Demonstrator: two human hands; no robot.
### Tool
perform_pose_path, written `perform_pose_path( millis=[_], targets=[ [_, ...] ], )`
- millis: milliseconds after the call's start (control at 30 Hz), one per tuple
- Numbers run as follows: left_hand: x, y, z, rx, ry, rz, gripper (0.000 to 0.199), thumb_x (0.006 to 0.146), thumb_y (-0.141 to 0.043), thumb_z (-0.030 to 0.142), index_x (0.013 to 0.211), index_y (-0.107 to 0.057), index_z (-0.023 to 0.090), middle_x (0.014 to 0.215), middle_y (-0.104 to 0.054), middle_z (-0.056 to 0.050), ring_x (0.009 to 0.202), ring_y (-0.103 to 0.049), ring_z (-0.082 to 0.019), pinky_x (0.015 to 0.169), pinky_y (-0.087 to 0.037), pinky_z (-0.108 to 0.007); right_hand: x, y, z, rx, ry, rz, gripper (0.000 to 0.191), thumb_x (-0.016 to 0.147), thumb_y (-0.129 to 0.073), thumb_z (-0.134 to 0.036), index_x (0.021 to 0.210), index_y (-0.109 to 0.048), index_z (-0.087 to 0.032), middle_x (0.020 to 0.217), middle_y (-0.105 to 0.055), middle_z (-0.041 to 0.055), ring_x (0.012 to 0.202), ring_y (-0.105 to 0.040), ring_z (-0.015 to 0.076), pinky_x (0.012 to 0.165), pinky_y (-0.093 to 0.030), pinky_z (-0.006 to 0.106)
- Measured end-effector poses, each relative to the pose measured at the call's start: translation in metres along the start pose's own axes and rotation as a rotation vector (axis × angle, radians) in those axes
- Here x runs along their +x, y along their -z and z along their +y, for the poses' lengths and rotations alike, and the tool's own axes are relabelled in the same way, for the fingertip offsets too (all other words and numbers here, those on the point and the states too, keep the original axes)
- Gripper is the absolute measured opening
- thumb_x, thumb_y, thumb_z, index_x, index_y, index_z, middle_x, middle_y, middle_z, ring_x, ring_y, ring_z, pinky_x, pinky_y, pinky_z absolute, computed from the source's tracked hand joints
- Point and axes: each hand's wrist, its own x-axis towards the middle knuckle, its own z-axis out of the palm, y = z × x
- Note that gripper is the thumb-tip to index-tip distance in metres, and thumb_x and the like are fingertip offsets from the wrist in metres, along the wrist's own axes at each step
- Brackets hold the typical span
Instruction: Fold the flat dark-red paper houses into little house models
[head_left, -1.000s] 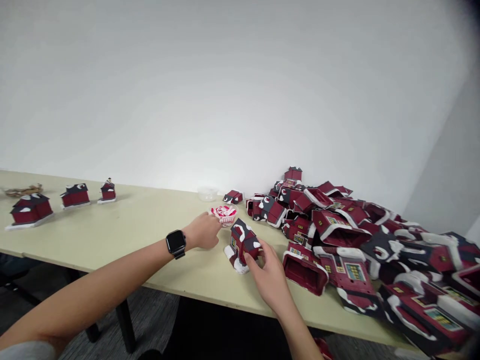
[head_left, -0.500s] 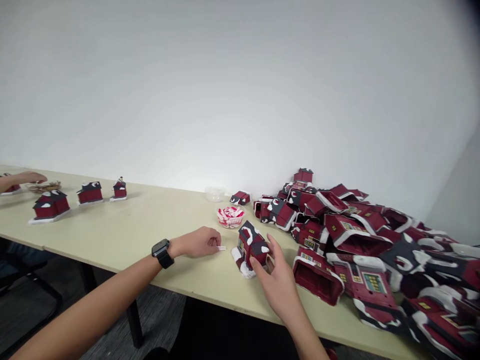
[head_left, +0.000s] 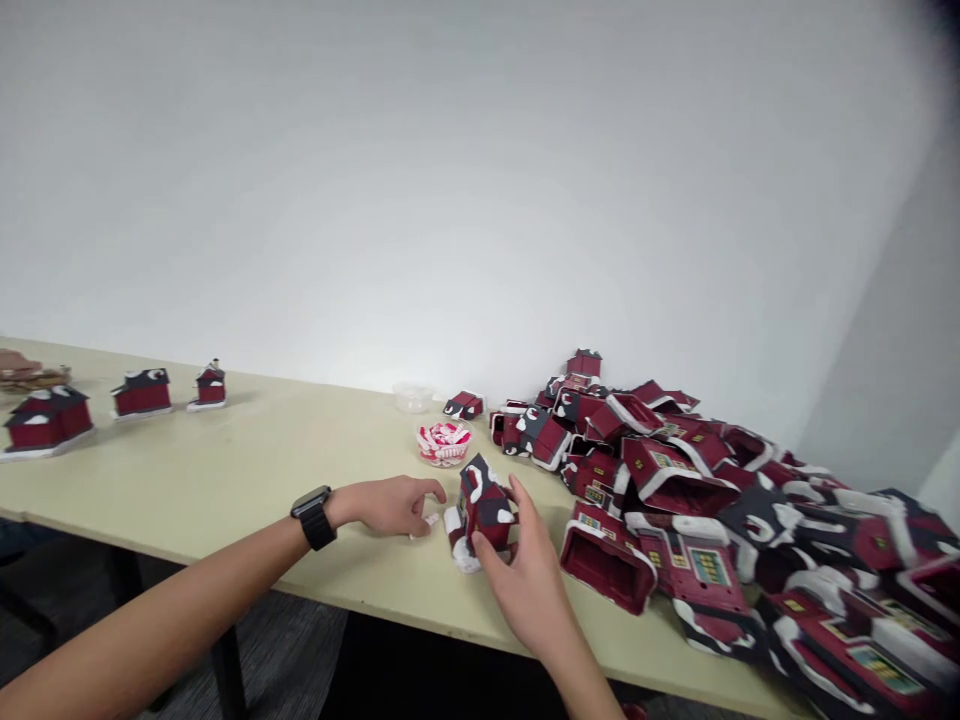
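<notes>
A heap of red-and-black model houses [head_left: 675, 480] covers the right of the surface [head_left: 262, 450] and runs out of view, while three upright houses [head_left: 142, 393] stand far left, the leftmost cut off by the frame. The right hand [head_left: 525, 590] grips a tilted model house [head_left: 480, 508] near the heap, partly hiding it. The curled left hand [head_left: 386, 505] nearly touches a small white strip [head_left: 430, 521], and whether it holds the strip cannot be told; a clear bowl of red-and-white pieces [head_left: 442, 443] sits just beyond.
</notes>
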Motion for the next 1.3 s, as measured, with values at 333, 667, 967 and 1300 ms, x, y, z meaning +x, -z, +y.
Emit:
perform_pose_path(
  millis=[333, 667, 967, 1300],
  targets=[
    [-0.011, 0.000, -0.012, -0.098, -0.111, -0.025, 0.052, 0.080, -0.072, 0.041, 0.127, -0.066, 0.020, 0.092, -0.067, -0.003, 0.080, -0.060, -0.020, 0.070, -0.045, -0.027, 0.025, 0.011, -0.031, 0.245, -0.161, -0.389, 0.122, 0.069, -0.080, -0.029, 0.165, -0.005, -0.024, 0.149, -0.050, 0.0134, 0.127, -0.056, 0.0265, 0.114, -0.040, 0.045],
    [-0.014, -0.024, -0.014, -0.212, -0.151, 0.270, 0.062, 0.080, -0.078, 0.053, 0.131, -0.065, 0.020, 0.102, -0.070, -0.006, 0.088, -0.062, -0.022, 0.079, -0.047, -0.031, 0.014, 0.011, -0.024, 0.327, -0.230, -0.313, 0.110, 0.071, -0.080, -0.034, 0.161, -0.018, -0.025, 0.146, -0.053, 0.0105, 0.113, -0.062, 0.0228, 0.104, -0.047, 0.037],
    [-0.012, -0.030, 0.032, -0.333, -0.300, 0.437, 0.061, 0.082, -0.081, 0.040, 0.134, -0.056, 0.021, 0.115, -0.075, -0.009, 0.095, -0.070, -0.023, 0.080, -0.050, -0.029, 0.009, 0.016, -0.021, 0.434, -0.271, -0.339, 0.110, 0.068, -0.087, -0.040, 0.158, -0.024, -0.028, 0.144, -0.059, 0.0085, 0.120, -0.063, 0.0247, 0.110, -0.045, 0.041],
    [-0.009, -0.036, 0.039, -0.026, -0.297, 0.473, 0.047, 0.094, -0.068, 0.027, 0.136, -0.048, 0.021, 0.103, -0.073, -0.007, 0.093, -0.069, -0.026, 0.077, -0.048, -0.030, 0.005, 0.015, -0.015, 0.438, -0.257, -0.324, 0.107, 0.071, -0.087, -0.039, 0.159, -0.027, -0.029, 0.144, -0.061, 0.0084, 0.120, -0.064, 0.0256, 0.108, -0.049, 0.042]
  ],
)
